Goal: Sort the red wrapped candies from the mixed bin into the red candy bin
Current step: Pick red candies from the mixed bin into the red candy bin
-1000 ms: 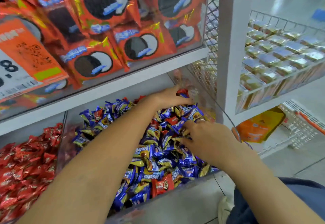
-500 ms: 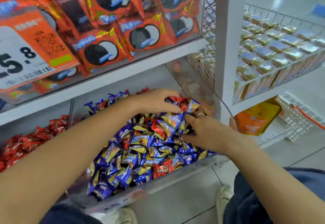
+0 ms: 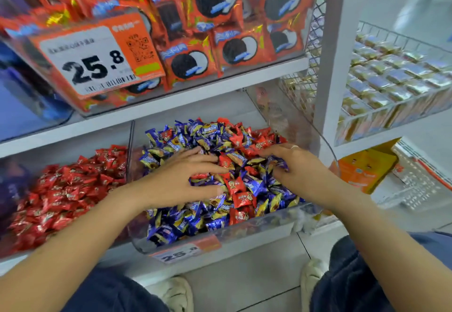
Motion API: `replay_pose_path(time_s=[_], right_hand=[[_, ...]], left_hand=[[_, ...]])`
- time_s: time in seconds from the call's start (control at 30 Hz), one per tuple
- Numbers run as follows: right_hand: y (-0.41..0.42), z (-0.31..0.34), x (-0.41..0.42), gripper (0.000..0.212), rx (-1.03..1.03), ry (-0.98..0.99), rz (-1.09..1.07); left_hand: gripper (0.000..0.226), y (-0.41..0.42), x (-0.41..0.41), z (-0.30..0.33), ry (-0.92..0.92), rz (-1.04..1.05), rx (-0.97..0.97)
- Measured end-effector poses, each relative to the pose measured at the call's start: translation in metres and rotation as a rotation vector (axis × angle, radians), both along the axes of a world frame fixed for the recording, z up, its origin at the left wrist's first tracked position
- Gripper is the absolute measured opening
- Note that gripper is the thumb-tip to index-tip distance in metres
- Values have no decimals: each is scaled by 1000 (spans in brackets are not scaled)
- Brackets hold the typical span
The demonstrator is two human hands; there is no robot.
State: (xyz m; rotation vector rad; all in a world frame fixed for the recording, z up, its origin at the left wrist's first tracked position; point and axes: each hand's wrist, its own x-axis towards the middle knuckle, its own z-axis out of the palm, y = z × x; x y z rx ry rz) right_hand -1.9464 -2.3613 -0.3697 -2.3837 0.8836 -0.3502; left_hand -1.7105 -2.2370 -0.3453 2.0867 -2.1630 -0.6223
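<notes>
With both hands lying spread-fingered on the mixed bin (image 3: 256, 234), the left hand (image 3: 181, 179) would best pinch the red candy (image 3: 236, 185) at its fingertips, and carry it left to the red bin (image 3: 66, 189), leaving blue ones.

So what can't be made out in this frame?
- Head view: whether the left hand holds a candy; its palm faces down on the mixed bin.
- Right hand: fingers buried among wrappers.
- Red candy bin: motion-blurred, left side cut off.
- Price tag small print: blurred.
</notes>
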Motion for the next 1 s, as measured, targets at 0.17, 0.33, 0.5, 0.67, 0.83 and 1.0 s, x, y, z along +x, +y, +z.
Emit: replay_pose_path(time_s=[0.17,0.33,0.5,0.67,0.83,1.0], right_hand=[[10,-3,15,32,-68,-55,21],[17,4,27,34,27,-22,158],[22,-5,46,32,-231,123,247],[11,10,37,13,-72,-131,-15],[3,5,37,8,80,-159,-209],[2,-12,49,24,-1,-11,-143]], left_hand=[[35,4,9,7,238,194,-167],[33,-5,3,11,81,217,-212],[61,-11,-12,6,-141,130,-96],[34,-8,-11,-2,-92,152,-266],[11,-6,-8,7,128,320,-430],[18,-7,-4,8,47,427,-451]])
